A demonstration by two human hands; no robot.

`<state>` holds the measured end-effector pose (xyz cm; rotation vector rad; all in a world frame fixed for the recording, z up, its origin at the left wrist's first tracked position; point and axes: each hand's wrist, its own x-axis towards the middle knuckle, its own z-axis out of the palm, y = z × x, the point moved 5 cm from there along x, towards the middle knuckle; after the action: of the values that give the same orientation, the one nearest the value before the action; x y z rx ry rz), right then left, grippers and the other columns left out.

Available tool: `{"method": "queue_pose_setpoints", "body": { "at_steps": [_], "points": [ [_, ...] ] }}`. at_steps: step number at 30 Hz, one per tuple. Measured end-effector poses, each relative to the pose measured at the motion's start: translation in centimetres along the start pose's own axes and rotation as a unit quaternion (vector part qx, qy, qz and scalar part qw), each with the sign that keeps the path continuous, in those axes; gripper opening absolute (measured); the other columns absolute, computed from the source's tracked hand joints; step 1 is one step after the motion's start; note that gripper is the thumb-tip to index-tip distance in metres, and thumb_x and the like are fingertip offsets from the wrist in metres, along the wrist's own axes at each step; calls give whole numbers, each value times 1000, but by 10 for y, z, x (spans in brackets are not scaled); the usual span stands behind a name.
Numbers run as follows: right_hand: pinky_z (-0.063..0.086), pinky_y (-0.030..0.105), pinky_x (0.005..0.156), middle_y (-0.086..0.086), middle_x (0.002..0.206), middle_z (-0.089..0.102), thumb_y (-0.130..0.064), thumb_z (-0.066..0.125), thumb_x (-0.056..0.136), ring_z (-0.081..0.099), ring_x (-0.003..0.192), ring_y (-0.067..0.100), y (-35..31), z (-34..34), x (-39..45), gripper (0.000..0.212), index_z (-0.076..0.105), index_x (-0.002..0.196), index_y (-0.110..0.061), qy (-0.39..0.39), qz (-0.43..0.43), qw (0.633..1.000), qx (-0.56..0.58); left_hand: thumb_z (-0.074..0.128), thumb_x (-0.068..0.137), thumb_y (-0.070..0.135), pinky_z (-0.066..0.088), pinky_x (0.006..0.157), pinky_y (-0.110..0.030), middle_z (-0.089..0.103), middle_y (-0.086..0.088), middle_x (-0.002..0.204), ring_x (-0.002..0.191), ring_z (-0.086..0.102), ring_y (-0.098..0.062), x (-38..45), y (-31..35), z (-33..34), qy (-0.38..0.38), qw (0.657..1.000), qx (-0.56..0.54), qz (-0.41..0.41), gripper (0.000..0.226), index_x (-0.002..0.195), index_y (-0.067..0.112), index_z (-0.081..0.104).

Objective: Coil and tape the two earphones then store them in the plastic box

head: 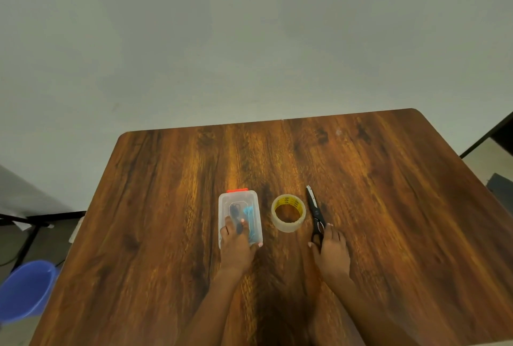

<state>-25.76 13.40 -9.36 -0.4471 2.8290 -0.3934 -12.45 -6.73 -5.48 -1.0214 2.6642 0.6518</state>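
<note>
So from where I'm watching, the plastic box (240,215) sits mid-table (388,207) with both earphones (241,213) inside. The tape roll (288,217) is just at its 3 o'clock, and the scissors (315,209) lie right beside the roll, further toward 3. A bucket (26,290) sits off the table around 8 o'clock.

You're in a plain room, likely a home or small office: a wood-grain worktop (388,179) against a bare pale wall (249,40), with a blue plastic bucket (25,290) on the floor.
</note>
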Motion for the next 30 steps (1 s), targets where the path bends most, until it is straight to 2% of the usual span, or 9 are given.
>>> {"method": "queue_pose_setpoints", "body": {
  "at_steps": [8,15,21,24,27,30],
  "points": [
    [39,35,108,8,154,31,-43,51,94,26,141,24,2,-3,2,70,24,147,-7,-18,20,999,-25,44,95,47,19,119,-41,-6,-7,159,146,5,-30,5,1,-2,14,1000,20,3,75,150,23,-2],
    [39,37,109,9,155,28,-41,52,94,26,142,26,1,-2,3,70,23,147,-7,-29,26,999,-27,46,95,46,20,119,-41,-2,-6,159,145,8,-30,3,3,-5,25,1000,2,3,73,151,23,4],
    [31,39,115,9,157,22,-43,50,94,20,145,27,2,0,2,71,21,148,-9,-32,32,998,-35,60,89,38,24,116,-39,8,-4,157,143,14,-26,2,1,-11,37,994,-98,4,75,149,24,17],
    [27,41,116,8,159,18,-45,51,93,15,147,26,3,0,2,74,19,149,-10,-33,36,998,-28,73,81,28,31,112,-35,19,-2,153,138,24,-22,3,-2,-13,46,984,-171,-6,79,145,23,28],
    [23,42,117,6,159,17,-47,51,92,12,148,24,6,-1,2,75,19,149,-12,-31,37,999,-15,78,76,20,39,105,-29,34,0,147,131,36,-19,2,-5,-18,60,970,-234,-19,73,138,19,41],
    [21,39,117,5,158,20,-49,50,92,14,147,21,4,-5,1,74,21,149,-12,-10,21,1000,-11,80,73,21,41,104,-31,41,-2,143,127,42,-19,1,-6,-23,71,964,-257,-14,65,131,15,51]
  ]
}}
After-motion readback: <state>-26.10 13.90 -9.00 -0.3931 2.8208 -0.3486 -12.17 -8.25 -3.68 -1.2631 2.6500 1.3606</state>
